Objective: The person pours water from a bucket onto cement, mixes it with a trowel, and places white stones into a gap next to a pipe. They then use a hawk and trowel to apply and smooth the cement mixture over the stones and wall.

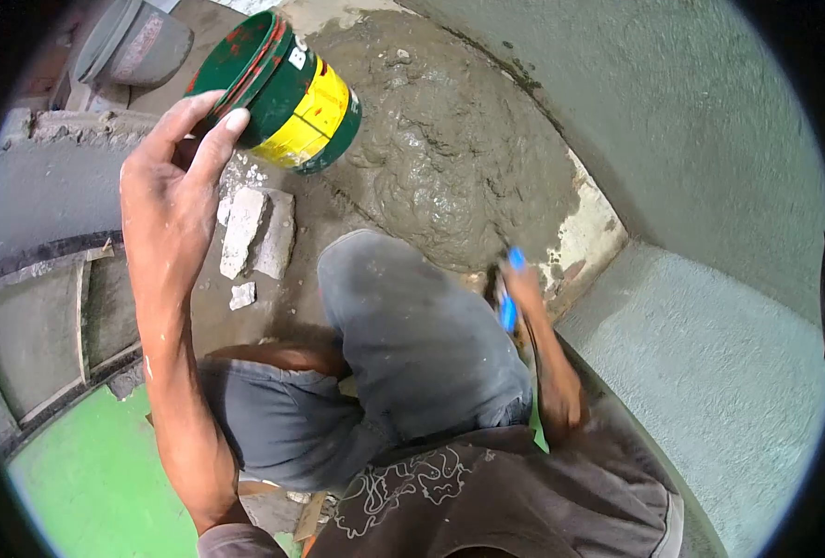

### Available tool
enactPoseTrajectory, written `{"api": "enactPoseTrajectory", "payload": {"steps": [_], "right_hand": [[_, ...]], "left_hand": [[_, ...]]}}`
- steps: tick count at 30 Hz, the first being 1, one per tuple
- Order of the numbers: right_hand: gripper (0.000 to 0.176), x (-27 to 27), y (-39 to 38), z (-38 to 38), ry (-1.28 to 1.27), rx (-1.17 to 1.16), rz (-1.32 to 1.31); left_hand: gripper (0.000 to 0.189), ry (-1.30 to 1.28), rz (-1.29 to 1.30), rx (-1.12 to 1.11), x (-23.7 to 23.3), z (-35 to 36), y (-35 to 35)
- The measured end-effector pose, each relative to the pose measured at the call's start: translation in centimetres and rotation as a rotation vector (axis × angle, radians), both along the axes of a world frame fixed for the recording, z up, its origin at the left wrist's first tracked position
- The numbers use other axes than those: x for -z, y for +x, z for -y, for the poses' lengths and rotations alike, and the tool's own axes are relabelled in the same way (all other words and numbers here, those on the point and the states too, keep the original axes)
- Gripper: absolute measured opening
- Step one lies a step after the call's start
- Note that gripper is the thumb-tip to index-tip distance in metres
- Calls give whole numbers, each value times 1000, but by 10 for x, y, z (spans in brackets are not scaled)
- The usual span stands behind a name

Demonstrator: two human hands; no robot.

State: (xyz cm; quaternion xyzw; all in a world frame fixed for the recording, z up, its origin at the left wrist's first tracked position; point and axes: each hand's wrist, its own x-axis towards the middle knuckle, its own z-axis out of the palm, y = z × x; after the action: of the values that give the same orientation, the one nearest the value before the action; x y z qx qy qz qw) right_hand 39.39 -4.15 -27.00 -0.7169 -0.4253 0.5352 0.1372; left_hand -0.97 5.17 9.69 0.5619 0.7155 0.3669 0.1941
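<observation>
My left hand [172, 167] pinches the rim of a green bucket [324, 126] with a yellow label. The bucket is tilted on its side above the floor, its mouth toward the upper left and red smears on its rim. Low at the right, my right hand [523, 288] is closed around a blue-handled tool [507, 314], blurred by motion. The tool is at the near edge of a spread of wet grey mortar [450, 158]; its working end cannot be made out.
Broken white chunks [243, 232] lie on the floor left of my knee [366, 270]. A grey bucket [138, 46] stands at the upper left. Plastered walls [654, 112] rise along the right. A green surface [87, 474] lies at the lower left.
</observation>
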Motion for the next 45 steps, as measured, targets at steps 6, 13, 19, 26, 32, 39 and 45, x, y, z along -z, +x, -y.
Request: {"api": "enactPoseTrajectory", "payload": {"steps": [6, 13, 19, 26, 32, 39, 45], "right_hand": [[26, -106, -84, -114, 129, -29, -206], [41, -105, -107, -120, 633, -474, 497], [43, -134, -83, -116, 645, -411, 570], [31, -124, 23, 42, -28, -538, 260], [33, -100, 17, 36, -405, -870, 58], [30, -75, -14, -48, -416, -902, 36], [29, -71, -59, -115, -156, -722, 2]], "left_hand": [[29, 20, 82, -5, -6, 2, 6], [28, 43, 68, 11, -11, 6, -2], [29, 141, 64, -33, -9, 17, -22], [35, 22, -41, -145, -8, 29, -47], [34, -18, -34, -201, -4, 32, -42], [35, -74, -21, -138, -7, 39, -45], [35, -50, -43, -153, -12, 38, -37]]}}
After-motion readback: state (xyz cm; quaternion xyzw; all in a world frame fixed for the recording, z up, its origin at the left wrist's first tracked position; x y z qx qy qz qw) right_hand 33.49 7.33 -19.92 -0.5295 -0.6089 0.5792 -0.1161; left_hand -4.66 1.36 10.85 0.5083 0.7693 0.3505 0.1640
